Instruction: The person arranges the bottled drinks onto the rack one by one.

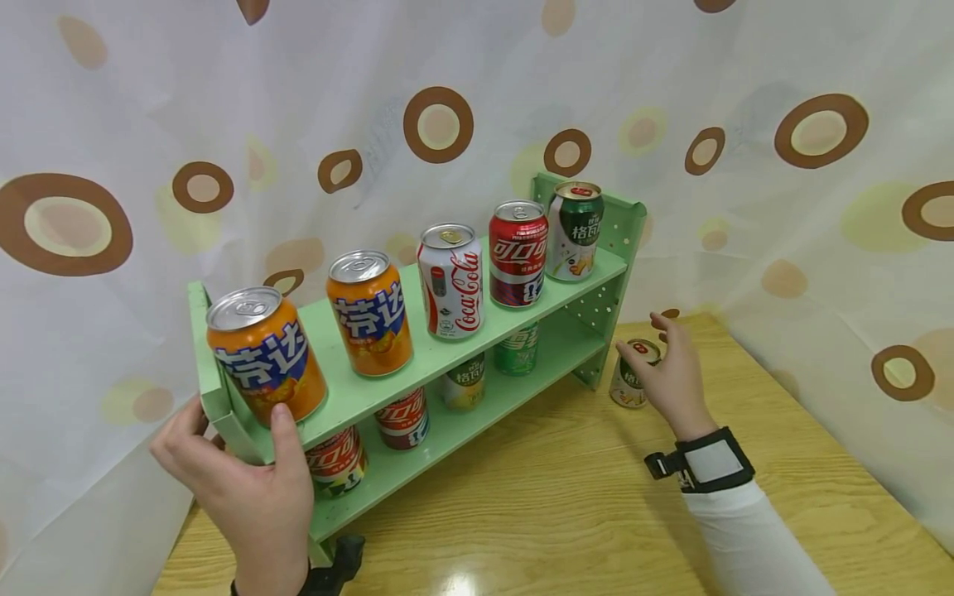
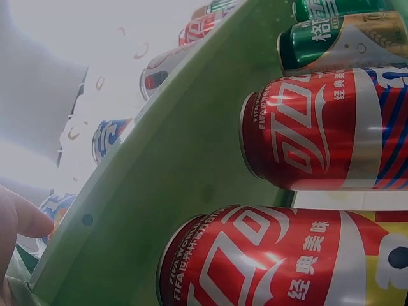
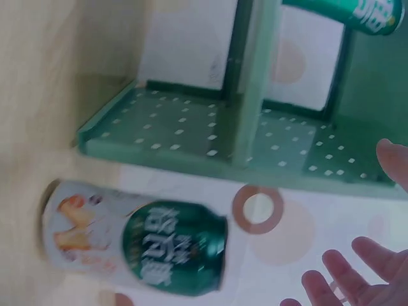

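Observation:
A light green two-tier shelf (image 1: pixel 589 302) stands on a wooden table. At its left end my left hand (image 1: pixel 249 488) grips the side panel, with the thumb against the lower front of an orange Fanta can (image 1: pixel 279 364). Near the right end, my right hand (image 1: pixel 674 381) hovers with thumb and fingers spread, holding nothing. Just behind it, a green and white can (image 1: pixel 628 389) stands upright on the table. In the right wrist view that can (image 3: pixel 137 237) appears beyond the fingers, with a gap between.
The upper tier also holds an orange Fanta can (image 1: pixel 368 314), a white Coca-Cola can (image 1: pixel 450 281), a red Coca-Cola can (image 1: pixel 517 252) and a green and white can (image 1: pixel 574 232). Several cans stand below, including a green one (image 1: pixel 516 352). A patterned curtain (image 1: pixel 492 66) hangs behind.

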The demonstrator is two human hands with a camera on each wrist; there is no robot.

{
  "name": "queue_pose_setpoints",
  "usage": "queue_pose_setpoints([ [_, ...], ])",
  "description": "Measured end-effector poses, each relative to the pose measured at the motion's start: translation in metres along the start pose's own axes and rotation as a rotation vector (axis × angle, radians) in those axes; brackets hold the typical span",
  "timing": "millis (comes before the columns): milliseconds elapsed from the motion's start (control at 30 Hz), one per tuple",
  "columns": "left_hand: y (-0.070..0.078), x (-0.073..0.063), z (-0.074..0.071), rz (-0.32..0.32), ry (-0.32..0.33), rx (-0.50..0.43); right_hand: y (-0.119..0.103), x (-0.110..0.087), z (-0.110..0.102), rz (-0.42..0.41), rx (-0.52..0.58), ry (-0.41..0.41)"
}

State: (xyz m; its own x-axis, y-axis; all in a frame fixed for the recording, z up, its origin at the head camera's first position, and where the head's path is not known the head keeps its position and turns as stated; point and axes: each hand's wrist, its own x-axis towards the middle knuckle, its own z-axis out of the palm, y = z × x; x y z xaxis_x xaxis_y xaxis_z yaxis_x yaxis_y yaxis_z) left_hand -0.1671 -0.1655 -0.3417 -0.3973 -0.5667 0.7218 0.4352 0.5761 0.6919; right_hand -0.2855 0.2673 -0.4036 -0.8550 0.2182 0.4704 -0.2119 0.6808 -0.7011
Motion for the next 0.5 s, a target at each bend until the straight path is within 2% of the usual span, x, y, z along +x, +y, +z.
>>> queue_pose_setpoints([
  [300, 0.0, 0.0, -0.001, 0.002, -0.003, 0.007, 0.023, -0.006, -0.002, 0.031, -0.088, -0.012],
  [500, 0.0, -0.001, -0.001, 0.004, -0.003, 0.006, 0.035, -0.007, 0.0, 0.082, -0.115, -0.077],
])
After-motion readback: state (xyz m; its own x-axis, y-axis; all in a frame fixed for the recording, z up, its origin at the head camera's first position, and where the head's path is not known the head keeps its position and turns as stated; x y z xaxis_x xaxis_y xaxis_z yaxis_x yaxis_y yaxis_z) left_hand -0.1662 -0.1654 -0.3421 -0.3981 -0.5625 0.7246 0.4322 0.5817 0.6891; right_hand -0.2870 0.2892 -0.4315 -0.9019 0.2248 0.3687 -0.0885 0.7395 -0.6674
